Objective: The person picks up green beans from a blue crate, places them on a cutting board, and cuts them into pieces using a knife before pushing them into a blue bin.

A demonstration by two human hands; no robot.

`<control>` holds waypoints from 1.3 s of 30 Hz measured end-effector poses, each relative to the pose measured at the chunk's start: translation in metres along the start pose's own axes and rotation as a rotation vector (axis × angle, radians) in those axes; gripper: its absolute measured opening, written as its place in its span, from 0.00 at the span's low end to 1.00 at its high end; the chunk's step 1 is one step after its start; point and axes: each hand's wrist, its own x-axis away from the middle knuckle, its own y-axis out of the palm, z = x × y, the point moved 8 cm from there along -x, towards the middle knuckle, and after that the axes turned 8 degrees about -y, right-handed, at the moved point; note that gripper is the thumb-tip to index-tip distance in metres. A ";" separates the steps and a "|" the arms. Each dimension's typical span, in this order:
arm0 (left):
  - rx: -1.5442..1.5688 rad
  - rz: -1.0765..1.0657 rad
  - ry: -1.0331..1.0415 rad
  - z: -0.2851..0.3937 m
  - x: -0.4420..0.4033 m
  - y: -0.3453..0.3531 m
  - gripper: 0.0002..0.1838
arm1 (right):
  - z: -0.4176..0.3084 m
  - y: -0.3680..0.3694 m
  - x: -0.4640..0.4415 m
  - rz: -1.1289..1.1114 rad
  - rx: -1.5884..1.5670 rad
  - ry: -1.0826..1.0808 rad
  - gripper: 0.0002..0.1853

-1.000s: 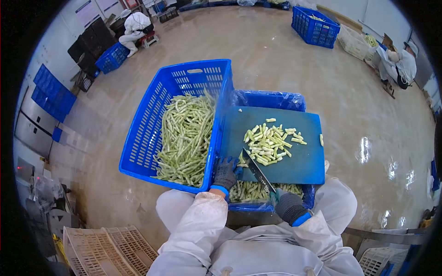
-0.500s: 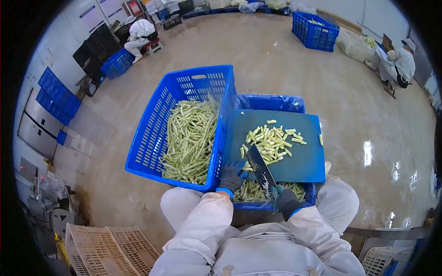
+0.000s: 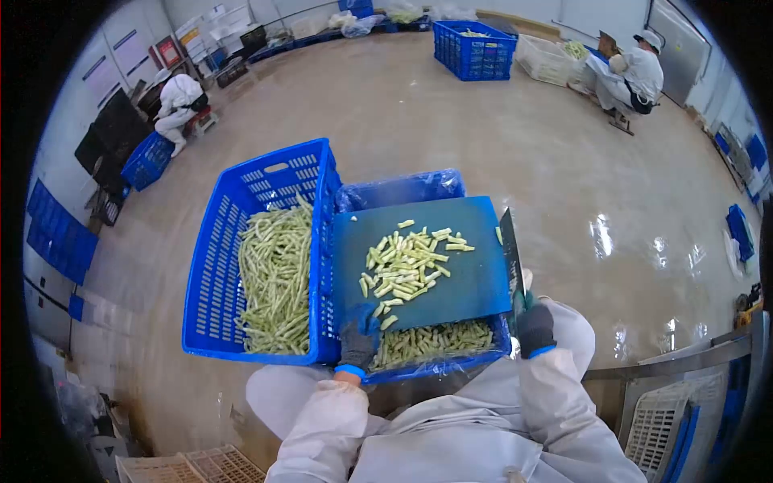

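My right hand [image 3: 535, 328], in a dark glove, is closed round the handle of a cleaver [image 3: 511, 256]. Its blade stands nearly on edge along the right side of a green cutting board [image 3: 467, 286]. Cut green bean pieces [image 3: 407, 262] lie scattered over the middle of this board. Gloved too, my left hand [image 3: 359, 336] is at the board's front left corner, near the lowest pieces. Its fingers look extended but somewhat blurred. Under the board is a plastic-lined blue bin [image 3: 403, 187], with more cut beans [image 3: 435, 342] showing at its front.
A blue crate [image 3: 201, 278] of long whole beans [image 3: 278, 274] adjoins the board's left side. People in white sit far left [image 3: 177, 105] and far right [image 3: 640, 76], near other crates [image 3: 475, 55]. Pale slatted crates [image 3: 664, 419] stand at lower right; a metal rail [image 3: 668, 361] runs above them.
The cleaver has swung from across the bean pieces to the board's right edge. My left hand stays near the front left corner. The view has turned right, shifting the surroundings left.
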 end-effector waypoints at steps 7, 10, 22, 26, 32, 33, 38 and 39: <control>0.118 0.027 -0.139 -0.012 -0.030 -0.008 0.16 | 0.000 -0.008 -0.055 0.089 0.029 -0.018 0.23; 0.211 0.007 -0.188 -0.024 -0.049 0.001 0.19 | -0.032 -0.003 -0.036 -0.020 0.075 -0.243 0.19; -0.188 -0.090 -0.085 -0.028 -0.150 0.060 0.29 | -0.120 0.005 -0.116 -0.086 0.166 -0.581 0.18; -0.046 -0.164 -0.035 -0.009 -0.170 0.064 0.29 | -0.147 0.014 -0.114 -0.073 0.276 -0.826 0.19; 0.065 -0.262 0.190 -0.005 -0.133 0.074 0.26 | -0.126 0.032 -0.087 -0.001 0.236 -1.160 0.18; 0.065 -0.271 0.177 -0.002 -0.121 0.069 0.26 | -0.116 0.038 -0.084 -0.076 0.130 -1.121 0.17; 0.153 -0.258 0.174 0.021 -0.054 0.040 0.25 | -0.107 0.024 -0.024 -0.060 0.025 -1.275 0.12; 0.150 -0.259 0.166 0.020 -0.043 0.038 0.25 | -0.103 0.025 -0.016 -0.067 0.021 -1.279 0.12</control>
